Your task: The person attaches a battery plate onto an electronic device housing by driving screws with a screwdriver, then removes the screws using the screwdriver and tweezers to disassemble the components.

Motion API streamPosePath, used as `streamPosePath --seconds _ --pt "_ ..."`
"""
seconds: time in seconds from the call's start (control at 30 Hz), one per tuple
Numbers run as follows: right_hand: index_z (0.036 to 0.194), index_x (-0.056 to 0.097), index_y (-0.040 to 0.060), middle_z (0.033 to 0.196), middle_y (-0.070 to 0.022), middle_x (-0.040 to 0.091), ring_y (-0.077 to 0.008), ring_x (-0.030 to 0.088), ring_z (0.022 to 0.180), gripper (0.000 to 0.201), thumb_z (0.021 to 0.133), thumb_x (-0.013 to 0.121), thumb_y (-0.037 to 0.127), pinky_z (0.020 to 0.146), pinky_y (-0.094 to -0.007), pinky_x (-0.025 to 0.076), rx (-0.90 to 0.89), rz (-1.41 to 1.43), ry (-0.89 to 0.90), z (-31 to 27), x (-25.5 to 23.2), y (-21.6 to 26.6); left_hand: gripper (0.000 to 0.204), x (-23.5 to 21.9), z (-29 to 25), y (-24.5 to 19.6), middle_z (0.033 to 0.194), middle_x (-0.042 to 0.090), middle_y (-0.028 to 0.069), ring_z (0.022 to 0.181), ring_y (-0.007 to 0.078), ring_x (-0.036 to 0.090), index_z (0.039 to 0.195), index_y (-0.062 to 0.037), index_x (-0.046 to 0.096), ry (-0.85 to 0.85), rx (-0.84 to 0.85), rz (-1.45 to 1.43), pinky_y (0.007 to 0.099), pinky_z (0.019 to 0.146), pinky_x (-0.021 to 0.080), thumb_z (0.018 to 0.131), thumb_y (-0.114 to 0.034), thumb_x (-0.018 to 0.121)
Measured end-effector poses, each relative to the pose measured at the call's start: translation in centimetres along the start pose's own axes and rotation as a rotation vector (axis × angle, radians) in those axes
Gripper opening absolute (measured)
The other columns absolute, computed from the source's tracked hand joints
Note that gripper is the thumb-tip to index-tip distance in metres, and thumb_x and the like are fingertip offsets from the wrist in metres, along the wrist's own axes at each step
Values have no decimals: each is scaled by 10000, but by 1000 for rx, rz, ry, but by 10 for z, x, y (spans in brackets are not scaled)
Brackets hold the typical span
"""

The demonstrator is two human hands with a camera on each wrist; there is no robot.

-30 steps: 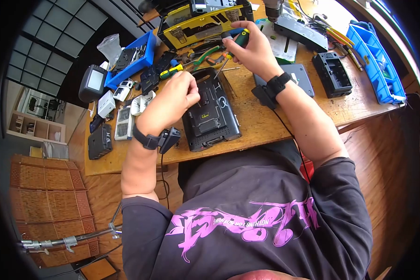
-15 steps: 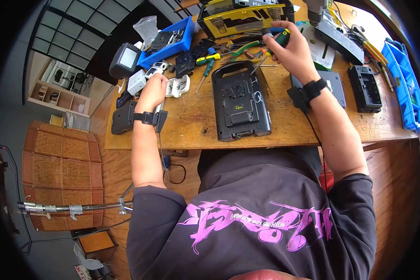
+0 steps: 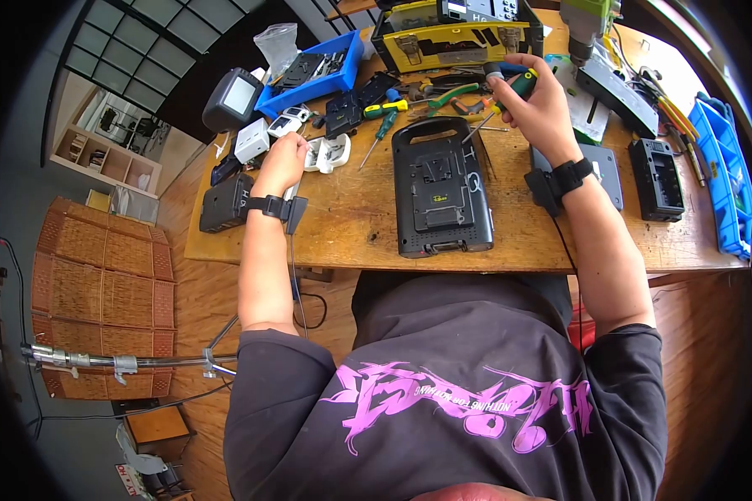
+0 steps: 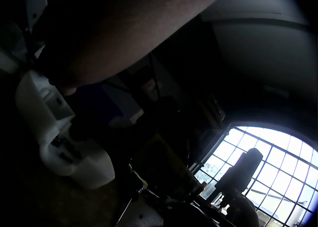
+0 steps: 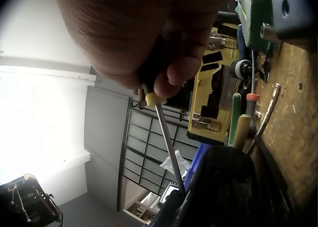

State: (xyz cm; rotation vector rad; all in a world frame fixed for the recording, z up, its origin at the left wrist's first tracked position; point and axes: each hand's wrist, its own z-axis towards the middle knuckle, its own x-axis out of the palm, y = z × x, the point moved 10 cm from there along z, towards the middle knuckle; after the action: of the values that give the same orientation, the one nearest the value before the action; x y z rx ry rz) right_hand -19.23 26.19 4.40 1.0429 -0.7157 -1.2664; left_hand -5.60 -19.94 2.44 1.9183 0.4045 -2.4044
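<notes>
My right hand (image 3: pixel 546 108) grips a screwdriver (image 3: pixel 520 88) by its green and yellow handle. Its metal shaft (image 5: pixel 168 137) slants down to the upper right edge of a black device with a carry handle (image 3: pixel 443 196), lying flat on the table. At the left, my left hand (image 3: pixel 282 164) is over a white grilled box, its fingertips right at the edge of an open white tray (image 3: pixel 329 154) of small dark parts. In the left wrist view the same tray (image 4: pixel 37 105) shows close beneath the hand, whose fingers are lost in shadow; I cannot tell whether they pinch anything.
Two more screwdrivers (image 3: pixel 382 129) lie behind the device at the left, near pliers (image 3: pixel 453 98). A yellow and black toolbox (image 3: pixel 459 52) stands at the back, a blue bin (image 3: pixel 348 63) left of it. At the right are a drill (image 3: pixel 586 29), a black charger (image 3: pixel 656 179) and a blue divided tray (image 3: pixel 721 179).
My left hand has moved from above the black device leftward to the white tray, revealing a screwdriver on the table. The right hand keeps the screwdriver at the device's edge. The head view has shifted.
</notes>
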Motion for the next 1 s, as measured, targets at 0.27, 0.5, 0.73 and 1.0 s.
streamPosePath --seconds 0.27,0.5,0.73,1.0 --pt "1392 593 26 875 -48 754 -87 712 676 512 1001 827 261 617 -259 582 -44 -30 -19 0 -2 1 172 -8 0 -31 1014 752 205 952 333 730 1082 32 692 -114 94 -52 432 871 570 1055 -137 678" --pt "1373 600 33 850 -48 762 -106 721 664 509 982 839 253 609 -282 581 -25 -35 -30 0 -4 -1 134 -23 -2 -145 930 749 105 816 197 713 1029 15 737 -126 240 -351 337 764 574 978 -104 771" --pt "1369 602 30 860 -61 772 -112 720 657 507 979 839 252 618 -280 577 -15 -48 -34 -1 -5 3 143 -26 8 -208 948 753 27 845 118 675 1072 -20 758 -59 350 -515 295 782 546 1000 -140 788" --pt "1382 590 31 848 -54 756 -97 695 644 518 980 839 242 599 -268 560 22 -43 -18 -1 -2 1 146 22 17 -236 909 737 -16 764 59 593 1065 -41 783 25 479 -804 252 704 506 1003 -169 814"
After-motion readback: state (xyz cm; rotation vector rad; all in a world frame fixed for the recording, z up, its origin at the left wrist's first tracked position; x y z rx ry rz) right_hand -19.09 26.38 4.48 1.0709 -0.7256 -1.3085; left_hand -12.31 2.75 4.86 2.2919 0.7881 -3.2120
